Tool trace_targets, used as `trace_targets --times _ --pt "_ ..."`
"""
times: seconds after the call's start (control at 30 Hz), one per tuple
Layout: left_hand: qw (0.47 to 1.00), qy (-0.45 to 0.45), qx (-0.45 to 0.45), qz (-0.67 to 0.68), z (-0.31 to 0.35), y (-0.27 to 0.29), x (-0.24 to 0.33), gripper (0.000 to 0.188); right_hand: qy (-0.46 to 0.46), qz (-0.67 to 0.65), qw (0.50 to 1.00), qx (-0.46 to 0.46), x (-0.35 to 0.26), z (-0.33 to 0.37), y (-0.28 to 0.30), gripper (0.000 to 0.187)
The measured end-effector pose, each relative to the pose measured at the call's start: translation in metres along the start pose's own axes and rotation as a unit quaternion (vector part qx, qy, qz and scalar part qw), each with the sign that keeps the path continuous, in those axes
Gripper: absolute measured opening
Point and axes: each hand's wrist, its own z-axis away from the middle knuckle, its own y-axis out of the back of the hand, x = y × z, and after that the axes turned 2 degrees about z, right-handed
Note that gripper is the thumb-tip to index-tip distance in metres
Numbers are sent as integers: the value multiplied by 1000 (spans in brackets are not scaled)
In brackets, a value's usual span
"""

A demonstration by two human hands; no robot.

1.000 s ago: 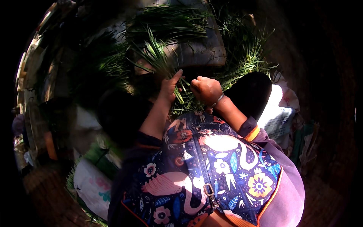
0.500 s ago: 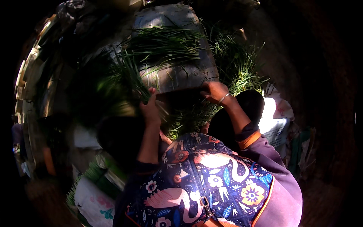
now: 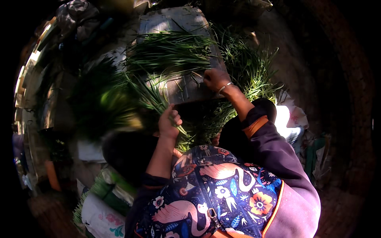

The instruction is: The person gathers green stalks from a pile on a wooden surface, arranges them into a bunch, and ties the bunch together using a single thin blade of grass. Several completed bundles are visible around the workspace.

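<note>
My left hand [image 3: 170, 123] is closed round the pale stem ends of a small bunch of chives [image 3: 152, 97], whose long thin green leaves fan out up and to the left. Ahead, a larger pile of chives [image 3: 170, 49] lies across a worn grey board [image 3: 190, 89]. My right hand [image 3: 216, 80], with a bangle on its wrist, is over the board's right front part, just below the stem ends of that pile. Its fingers are curled together near some loose stem bits; whatever they may hold is hidden.
Loose chives [image 3: 254, 67] are heaped right of the board. A dark, blurred green heap [image 3: 107, 99] lies to its left. At lower left, more green stalks stand by a white flowered sack [image 3: 97, 216]. A white bag [image 3: 289, 115] sits beside my right knee [image 3: 264, 109].
My left hand has moved right and toward me with the bunch, its fingers now showing wrapped round the stems. My right hand has shifted from the board's front edge farther over the board.
</note>
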Motion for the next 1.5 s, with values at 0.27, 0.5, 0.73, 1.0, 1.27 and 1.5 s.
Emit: trace_targets --times 0.27,0.5,0.73,1.0,1.27,1.5 --pt "999 11 -44 -28 5 -14 -7 26 25 -44 998 -24 17 13 16 24" --pt "999 0 -21 -28 -2 -9 -10 21 -27 47 997 55 32 -95 12 23" --pt "999 -6 -5 -48 -2 -8 -9 18 26 77 987 141 6 -67 39 18" --pt "995 -63 17 -77 1 -23 -10 16 -96 -305 909 268 -20 45 55 20" --pt "991 -43 22 -129 -3 -14 -13 26 -134 -539 828 69 -45 117 -71 10" --pt "985 -33 6 -170 -12 -4 -24 29 -71 -362 927 67 -56 133 -75 13"
